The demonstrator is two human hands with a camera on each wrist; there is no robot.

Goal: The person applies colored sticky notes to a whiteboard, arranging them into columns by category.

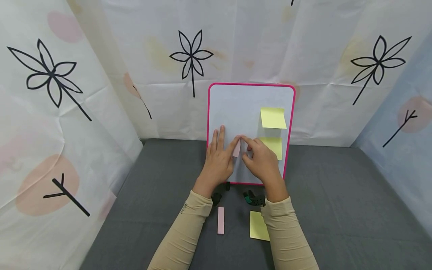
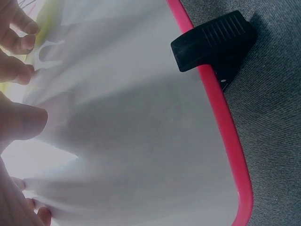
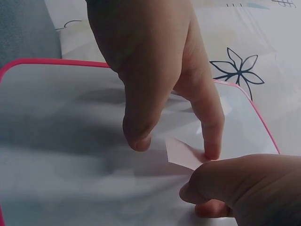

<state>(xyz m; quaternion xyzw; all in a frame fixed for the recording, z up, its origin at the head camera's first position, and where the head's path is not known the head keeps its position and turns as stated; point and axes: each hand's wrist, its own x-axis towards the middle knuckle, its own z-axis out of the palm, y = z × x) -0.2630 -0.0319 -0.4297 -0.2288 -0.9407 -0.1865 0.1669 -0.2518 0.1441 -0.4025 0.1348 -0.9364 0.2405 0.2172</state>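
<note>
A whiteboard (image 1: 233, 105) with a pink rim leans upright against the backdrop. A small pink sticky note (image 1: 237, 149) is on its face, its lower end lifting away from the surface. My left hand (image 1: 217, 163) lies on the board with fingers spread and straight, its index fingertip (image 3: 212, 153) touching the note's upper end. From the other side my right hand (image 1: 264, 161) presses that same end with its index finger, the thumb apart and the other fingers bent. Two yellow sticky notes, an upper one (image 1: 273, 118) and a lower one (image 1: 275, 146), are stuck at the board's right; my right hand partly covers the lower.
A pink strip of notes (image 1: 221, 220) and a yellow note pad (image 1: 259, 225) lie on the grey tabletop (image 1: 168, 187), the pad partly under the right sleeve. A black clip (image 2: 211, 40) grips the board's bottom rim. Patterned cloth (image 1: 152, 56) walls surround the table.
</note>
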